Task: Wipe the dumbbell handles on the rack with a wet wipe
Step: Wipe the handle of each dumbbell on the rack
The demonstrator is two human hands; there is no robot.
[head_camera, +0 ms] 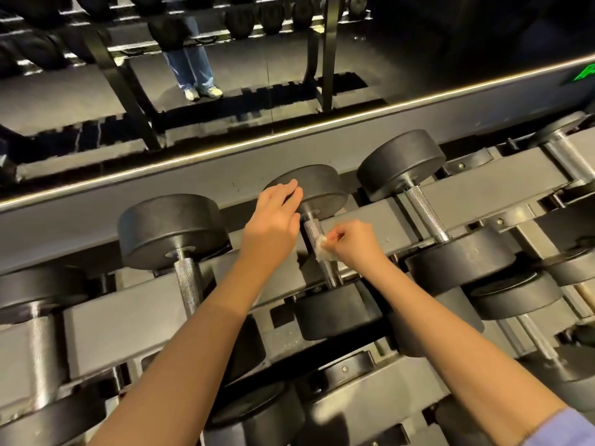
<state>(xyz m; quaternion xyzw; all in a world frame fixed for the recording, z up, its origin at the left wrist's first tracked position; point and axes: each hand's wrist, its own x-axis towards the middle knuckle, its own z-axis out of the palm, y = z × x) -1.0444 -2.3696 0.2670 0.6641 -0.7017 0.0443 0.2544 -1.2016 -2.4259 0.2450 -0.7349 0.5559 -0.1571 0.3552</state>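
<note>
Obs., top tier of dumbbell rack [128, 317], person leaning over it, both forearms bare.

- Middle dumbbell [331, 312]: lies in its cradle, black round heads, knurled steel handle [313, 228] running front to back.
- Right hand [351, 241]: fingers curled, thumb and fingertips pinching a small crumpled white wet wipe [323, 251]. Wipe is pressed against the right side of that handle, about mid-length.
- Left hand [273, 220]: fingers fairly straight and close together, laid over the left edge of the dumbbell's far head [322, 188]; not curled round anything. Palm side hidden, so contact under the hand cannot be judged.
- Neighbouring dumbbells: left dumbbell [174, 230] and right dumbbell [399, 164], each seated in its own slot, handles bare. More dumbbells on the tier below, partly covered by the arms.
- Behind the rack: mirror [418, 59] above a bright metal strip. It shows the rack's frame and a standing figure in blue jeans [190, 62] and white sneakers.
</note>
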